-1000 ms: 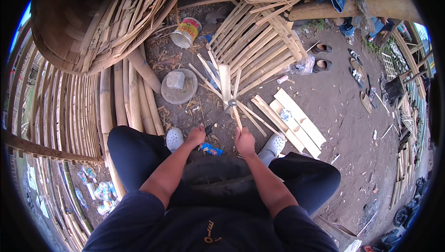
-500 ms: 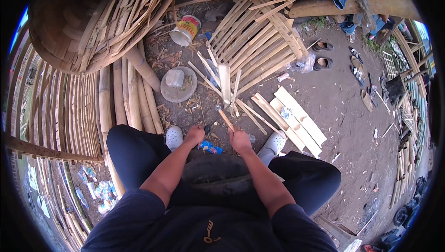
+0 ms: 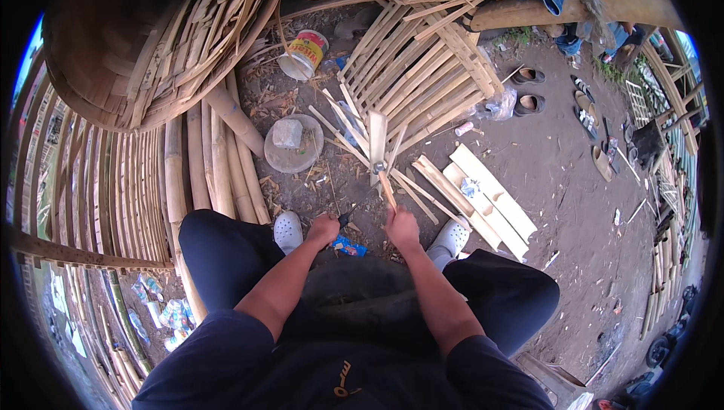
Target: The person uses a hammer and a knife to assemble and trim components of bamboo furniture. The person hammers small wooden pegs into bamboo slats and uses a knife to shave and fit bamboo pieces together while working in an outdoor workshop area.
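Observation:
My right hand is closed around the wooden handle of a hammer. The hammer's small metal head overlaps the lower end of a pale split bamboo piece ahead of it; whether they touch I cannot tell. To the left, my left hand is closed, and a small dark thing sticks out past its fingers, its kind unclear. Thin bamboo strips lie on the ground around the upright piece. A blue wrapper lies just beside my left hand.
A slatted bamboo panel lies ahead. Split bamboo halves rest at right, near sandals. A round slab bears a grey block; a bucket lies tipped behind it. Bamboo poles and a large woven basket crowd the left.
The hammer has swung forward and slightly right, its head now over the pale bamboo piece's lower end. My left hand has shifted little. The whole view has moved slightly.

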A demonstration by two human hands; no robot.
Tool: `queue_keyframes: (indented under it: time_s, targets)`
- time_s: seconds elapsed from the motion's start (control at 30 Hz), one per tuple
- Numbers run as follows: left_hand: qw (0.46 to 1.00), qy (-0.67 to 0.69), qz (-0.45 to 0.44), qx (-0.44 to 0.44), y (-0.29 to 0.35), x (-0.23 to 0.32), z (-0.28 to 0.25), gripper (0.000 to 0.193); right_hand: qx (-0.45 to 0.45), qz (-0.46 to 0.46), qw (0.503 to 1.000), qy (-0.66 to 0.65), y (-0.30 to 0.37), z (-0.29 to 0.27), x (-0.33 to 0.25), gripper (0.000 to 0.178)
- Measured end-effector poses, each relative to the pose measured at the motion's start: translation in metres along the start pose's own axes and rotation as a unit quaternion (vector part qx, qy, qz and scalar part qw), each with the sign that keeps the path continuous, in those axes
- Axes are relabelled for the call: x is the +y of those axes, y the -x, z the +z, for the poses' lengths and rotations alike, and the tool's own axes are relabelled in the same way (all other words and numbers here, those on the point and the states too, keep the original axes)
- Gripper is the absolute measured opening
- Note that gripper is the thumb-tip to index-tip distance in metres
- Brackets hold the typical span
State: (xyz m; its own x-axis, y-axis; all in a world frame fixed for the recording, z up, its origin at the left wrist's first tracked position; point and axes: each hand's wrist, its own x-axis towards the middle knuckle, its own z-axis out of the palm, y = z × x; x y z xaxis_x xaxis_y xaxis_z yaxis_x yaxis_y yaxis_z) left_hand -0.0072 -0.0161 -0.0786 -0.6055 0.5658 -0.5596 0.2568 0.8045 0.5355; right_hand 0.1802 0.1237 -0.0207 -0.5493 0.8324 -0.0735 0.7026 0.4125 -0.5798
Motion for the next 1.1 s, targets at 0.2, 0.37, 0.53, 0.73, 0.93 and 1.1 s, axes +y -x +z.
queue_keyframes:
  time_s: [0.2, 0.37, 0.53, 0.73, 0.93, 1.1]
  targets:
    - [0.976, 0.189, -0.070, -0.080, -0.002, -0.006, -0.007, 0.037, 0.132, -0.135, 0.972, -0.139, -0.015, -0.069, -0.070, 0.029]
    - [0.980, 0.171, -0.064, -0.073, 0.001, 0.016, -0.001, 0.039, -0.009, -0.037, 0.998, -0.044, 0.002, 0.002, 0.005, 0.030]
    - [0.999, 0.044, 0.004, 0.012, -0.002, -0.004, 0.011, 0.035, -0.037, -0.011, 0.999, -0.017, -0.002, -0.007, -0.002, 0.037]
    - [0.979, 0.186, -0.036, -0.073, 0.005, 0.003, -0.001, 0.032, 0.084, -0.111, 0.983, -0.118, -0.009, -0.055, -0.064, 0.031]
    - [0.991, 0.101, -0.071, -0.056, 0.012, 0.016, 0.007, 0.038, -0.013, 0.035, 0.999, 0.001, 0.022, 0.031, 0.038, 0.030]
    - [0.978, 0.182, -0.089, -0.054, 0.001, -0.005, 0.000, 0.036, 0.026, -0.065, 0.995, -0.067, -0.009, -0.054, -0.071, 0.030]
